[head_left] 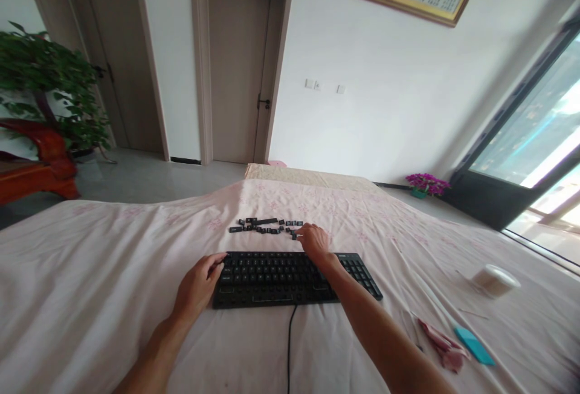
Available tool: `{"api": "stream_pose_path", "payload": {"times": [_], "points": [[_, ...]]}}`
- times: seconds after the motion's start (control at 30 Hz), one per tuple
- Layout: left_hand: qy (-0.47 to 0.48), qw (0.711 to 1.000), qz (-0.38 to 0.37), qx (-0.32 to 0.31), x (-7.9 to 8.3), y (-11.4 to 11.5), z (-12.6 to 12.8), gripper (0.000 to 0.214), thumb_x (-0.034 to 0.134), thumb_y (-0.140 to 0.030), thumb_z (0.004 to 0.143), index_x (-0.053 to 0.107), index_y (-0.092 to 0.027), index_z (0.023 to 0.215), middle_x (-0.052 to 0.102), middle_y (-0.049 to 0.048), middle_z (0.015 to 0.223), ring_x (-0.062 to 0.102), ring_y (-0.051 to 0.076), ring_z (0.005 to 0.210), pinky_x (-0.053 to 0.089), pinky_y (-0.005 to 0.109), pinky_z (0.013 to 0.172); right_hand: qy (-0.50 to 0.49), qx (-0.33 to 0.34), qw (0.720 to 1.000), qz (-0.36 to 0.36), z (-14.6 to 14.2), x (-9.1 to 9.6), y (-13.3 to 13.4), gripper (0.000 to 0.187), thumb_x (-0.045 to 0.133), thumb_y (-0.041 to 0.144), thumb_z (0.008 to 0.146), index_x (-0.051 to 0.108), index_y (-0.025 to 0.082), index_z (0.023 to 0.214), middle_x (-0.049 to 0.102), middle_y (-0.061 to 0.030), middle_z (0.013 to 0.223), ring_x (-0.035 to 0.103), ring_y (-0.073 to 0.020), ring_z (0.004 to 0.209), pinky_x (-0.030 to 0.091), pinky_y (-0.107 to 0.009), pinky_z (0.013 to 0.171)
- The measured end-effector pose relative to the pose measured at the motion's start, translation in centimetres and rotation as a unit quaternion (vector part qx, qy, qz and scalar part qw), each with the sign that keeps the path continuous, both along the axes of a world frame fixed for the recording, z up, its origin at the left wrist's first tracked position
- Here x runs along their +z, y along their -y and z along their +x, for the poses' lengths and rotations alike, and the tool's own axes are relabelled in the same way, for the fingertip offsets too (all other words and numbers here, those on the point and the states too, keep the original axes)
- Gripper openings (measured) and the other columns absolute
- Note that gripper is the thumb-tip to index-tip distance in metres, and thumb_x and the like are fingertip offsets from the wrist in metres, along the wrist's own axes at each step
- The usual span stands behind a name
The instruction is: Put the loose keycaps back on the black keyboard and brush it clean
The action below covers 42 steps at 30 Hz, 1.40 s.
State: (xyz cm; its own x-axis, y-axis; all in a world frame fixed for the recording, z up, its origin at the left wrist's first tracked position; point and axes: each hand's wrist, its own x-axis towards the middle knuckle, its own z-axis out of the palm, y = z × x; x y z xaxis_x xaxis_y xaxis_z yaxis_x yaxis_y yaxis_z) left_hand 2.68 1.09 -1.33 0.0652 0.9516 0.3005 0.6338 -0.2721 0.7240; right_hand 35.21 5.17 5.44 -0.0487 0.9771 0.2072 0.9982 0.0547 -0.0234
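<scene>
A black keyboard (267, 267) lies on the pink cloth, its upper rows capped and parts of its lower rows bare of keycaps. My left hand (199, 282) grips the keyboard's left end, fingertips at the far left corner and thumb by the side. Beyond the keyboard, loose black keycaps (274, 231) lie scattered, among them a long space bar (264, 221). My right hand (313, 240) reaches over the keyboard to the right end of these, fingers closed around a small keycap (294, 235). My right forearm hides part of the keyboard's right side.
A cable (290, 345) runs from the keyboard towards me. On the right of the cloth (389, 345) lie a round white-lidded container (496, 279), a crumpled pink cloth (441, 342) and a blue flat piece (473, 345). Thin sticks lie near them.
</scene>
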Motion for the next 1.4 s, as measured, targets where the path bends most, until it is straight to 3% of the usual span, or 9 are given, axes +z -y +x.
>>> {"api": "stream_pose_path", "payload": {"times": [0.13, 0.43, 0.67, 0.87, 1.0, 1.17, 1.4], "points": [[0.004, 1.0, -0.002, 0.001, 0.1, 0.0, 0.0, 0.033, 0.043, -0.033, 0.085, 0.062, -0.024, 0.11, 0.066, 0.0019, 0.111, 0.063, 0.017, 0.098, 0.047, 0.029, 0.089, 0.028, 0.003, 0.999, -0.02, -0.5, -0.8, -1.3, 0.016, 0.059, 0.025, 0.083, 0.072, 0.026, 0.092, 0.067, -0.0046, 0.099, 0.058, -0.019, 0.098, 0.038, -0.027, 0.081], [0.0, 1.0, 0.004, 0.002, 0.1, 0.0, 0.0, 0.032, 0.043, -0.034, 0.085, 0.062, -0.024, 0.109, 0.067, 0.0023, 0.11, 0.063, 0.017, 0.097, 0.048, 0.029, 0.089, 0.064, -0.001, 0.996, -0.065, -0.8, -0.6, -2.3, 0.018, 0.059, 0.024, 0.084, 0.067, 0.023, 0.1, 0.065, -0.0062, 0.106, 0.059, -0.019, 0.099, 0.04, -0.026, 0.076], [-0.01, 1.0, -0.004, 0.005, -0.1, 0.0, -0.1, 0.033, 0.044, -0.035, 0.085, 0.061, -0.024, 0.111, 0.067, 0.0025, 0.11, 0.063, 0.017, 0.098, 0.047, 0.029, 0.089, 0.055, -0.016, 0.994, -0.096, -0.9, -0.9, -2.4, 0.022, 0.052, 0.026, 0.089, 0.06, 0.02, 0.109, 0.063, -0.0103, 0.111, 0.059, -0.0216, 0.101, 0.04, -0.029, 0.08], [-0.013, 1.0, -0.006, 0.007, 0.1, 0.1, -0.1, 0.033, 0.045, -0.036, 0.084, 0.062, -0.024, 0.11, 0.067, 0.0027, 0.11, 0.064, 0.018, 0.097, 0.048, 0.03, 0.088, 0.03, -0.01, 0.996, -0.081, -0.9, -0.4, -1.7, 0.02, 0.054, 0.024, 0.085, 0.063, 0.019, 0.103, 0.065, -0.0096, 0.107, 0.06, -0.0222, 0.097, 0.039, -0.028, 0.076], [-0.009, 1.0, -0.003, 0.004, 0.1, -0.1, -0.1, 0.034, 0.044, -0.036, 0.084, 0.062, -0.024, 0.11, 0.067, 0.0031, 0.109, 0.064, 0.018, 0.097, 0.048, 0.031, 0.089, -0.002, -0.007, 0.999, -0.049, -0.4, 1.2, 0.1, 0.021, 0.051, 0.027, 0.085, 0.065, 0.021, 0.1, 0.068, -0.0063, 0.1, 0.061, -0.02, 0.092, 0.038, -0.026, 0.072], [-0.006, 1.0, -0.002, -0.001, -0.1, -0.2, -0.1, 0.034, 0.043, -0.035, 0.085, 0.061, -0.023, 0.11, 0.067, 0.0029, 0.111, 0.063, 0.018, 0.101, 0.048, 0.031, 0.09, -0.066, 0.022, 0.998, 0.0, 1.3, 3.0, 4.4, 0.019, 0.052, 0.029, 0.084, 0.065, 0.022, 0.095, 0.069, -0.0009, 0.091, 0.061, -0.0141, 0.085, 0.038, -0.022, 0.071], [-0.014, 1.0, -0.009, 0.001, -0.1, 0.0, -0.1, 0.034, 0.044, -0.038, 0.085, 0.061, -0.025, 0.111, 0.067, 0.0016, 0.112, 0.063, 0.017, 0.1, 0.048, 0.029, 0.089, -0.125, 0.025, 0.991, 0.046, 4.1, 2.8, 10.3, 0.016, 0.053, 0.029, 0.082, 0.065, 0.022, 0.091, 0.066, -0.0002, 0.083, 0.059, -0.0136, 0.075, 0.039, -0.023, 0.067]]}}
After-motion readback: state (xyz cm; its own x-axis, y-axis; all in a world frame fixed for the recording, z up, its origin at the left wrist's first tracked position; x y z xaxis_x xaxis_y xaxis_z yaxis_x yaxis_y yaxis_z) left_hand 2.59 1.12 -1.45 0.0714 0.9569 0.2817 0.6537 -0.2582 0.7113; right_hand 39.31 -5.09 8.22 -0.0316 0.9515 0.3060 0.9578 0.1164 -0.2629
